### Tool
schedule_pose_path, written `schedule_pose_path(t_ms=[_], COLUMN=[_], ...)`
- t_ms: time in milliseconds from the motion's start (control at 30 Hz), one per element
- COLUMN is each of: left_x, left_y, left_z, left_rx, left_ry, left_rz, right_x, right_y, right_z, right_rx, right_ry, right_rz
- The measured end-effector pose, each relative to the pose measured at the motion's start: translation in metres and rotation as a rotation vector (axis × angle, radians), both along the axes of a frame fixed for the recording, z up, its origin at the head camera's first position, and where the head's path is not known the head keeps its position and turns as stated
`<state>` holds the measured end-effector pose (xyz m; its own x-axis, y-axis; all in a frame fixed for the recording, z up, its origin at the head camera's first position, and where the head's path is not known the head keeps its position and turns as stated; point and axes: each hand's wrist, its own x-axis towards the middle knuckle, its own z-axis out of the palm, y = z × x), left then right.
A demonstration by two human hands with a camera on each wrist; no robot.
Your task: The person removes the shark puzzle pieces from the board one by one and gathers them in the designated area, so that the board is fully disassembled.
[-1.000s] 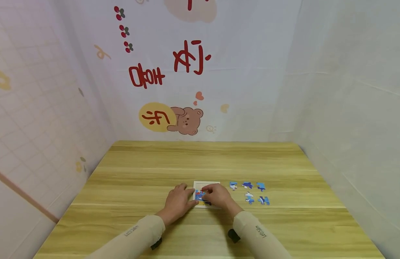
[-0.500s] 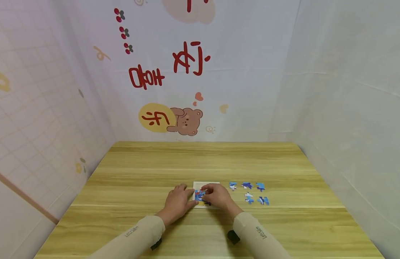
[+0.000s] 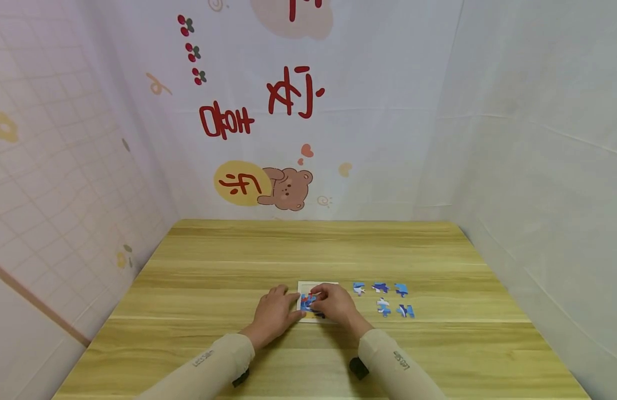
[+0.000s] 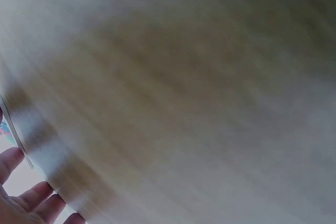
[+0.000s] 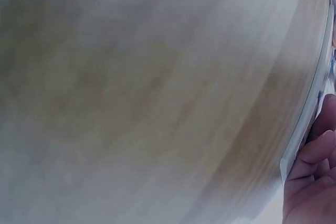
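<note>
A small jigsaw tray with a pale rim [image 3: 318, 282] lies on the table, with blue, red and yellow puzzle pieces [image 3: 306, 303] filling its lower left part. My left hand [image 3: 272, 310] rests at the tray's left side, thumb and index fingertip touching the rim. Over the tray, my right hand [image 3: 336, 303] has its thumb and index finger pinching a puzzle piece, mostly hidden beneath them. In the left wrist view the fingers [image 4: 35, 196] lie spread by the tray edge [image 4: 19, 139]. The right wrist view shows curled fingers [image 5: 315, 150] over the tray's border [image 5: 302, 124].
Several loose blue-and-white puzzle pieces lie right of the tray, among them a top piece [image 3: 380, 287] and a lower one [image 3: 405, 311]. The wood-grain table [image 3: 213, 266] meets a white printed curtain [image 3: 388, 139] at the back and sides.
Both hands keep nearly the same place at the tray; the right fingers shift only slightly over the pieces. The loose pieces lie as before, and the head view has tilted a little.
</note>
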<state>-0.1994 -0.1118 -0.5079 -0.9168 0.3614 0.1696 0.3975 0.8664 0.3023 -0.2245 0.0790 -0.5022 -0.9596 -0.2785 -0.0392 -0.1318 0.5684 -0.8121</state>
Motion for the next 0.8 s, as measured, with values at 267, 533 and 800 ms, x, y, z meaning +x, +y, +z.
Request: schedule_pose_path(t_ms=[267,533,800], left_x=[0.0026,0.0029,0.0025], left_y=[-0.0012,-0.0003,0.0003], left_z=[0.0028,0.0036,0.001], left_rx=[0.01,0.017,0.018], left_ry=[0.014,-0.001,-0.009], left_rz=[-0.012,-0.009,-0.005], right_x=[0.0006,0.0021,0.0016], right_y=[-0.0017,0.0005,0.0074], right_z=[0.0027,0.0035,0.0038], right_rx=[0.01,-0.025,-0.127], right_ry=[-0.007,-0.007,-0.062], right_rz=[-0.007,-0.041,-0.062])
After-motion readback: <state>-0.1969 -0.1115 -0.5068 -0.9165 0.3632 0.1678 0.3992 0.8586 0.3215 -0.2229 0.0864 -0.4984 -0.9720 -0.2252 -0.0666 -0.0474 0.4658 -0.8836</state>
